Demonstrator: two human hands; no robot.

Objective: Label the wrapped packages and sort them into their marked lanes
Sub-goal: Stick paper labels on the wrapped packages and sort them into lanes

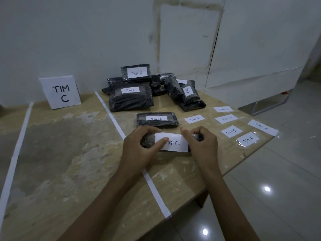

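In the head view, a small black plastic-wrapped package (147, 141) lies near the front of the worn pale wooden bench (69, 153). It sits just right of a long white tape line (111, 112), and a white paper label (175, 144) reading "TIM C" lies across its top. The left hand (139, 145) grips the package's left end, with fingers curled over the far edge and the thumb pressing on the label. The right hand (201, 143) grips the right end with curled fingers; what its fingertips pinch is hidden.

Just behind lies a flat black package (157, 120) labelled "TIM C". Farther back is a heap of black wrapped packages (132, 98), some marked "TIM B" or "TIM C". Loose white labels (229, 119) under clear film lie spread at the bench's right. Between the long tape line and a second tape line (15, 153) to its left, a white card sign (60, 92) reading "TIM C" stands by the wall.
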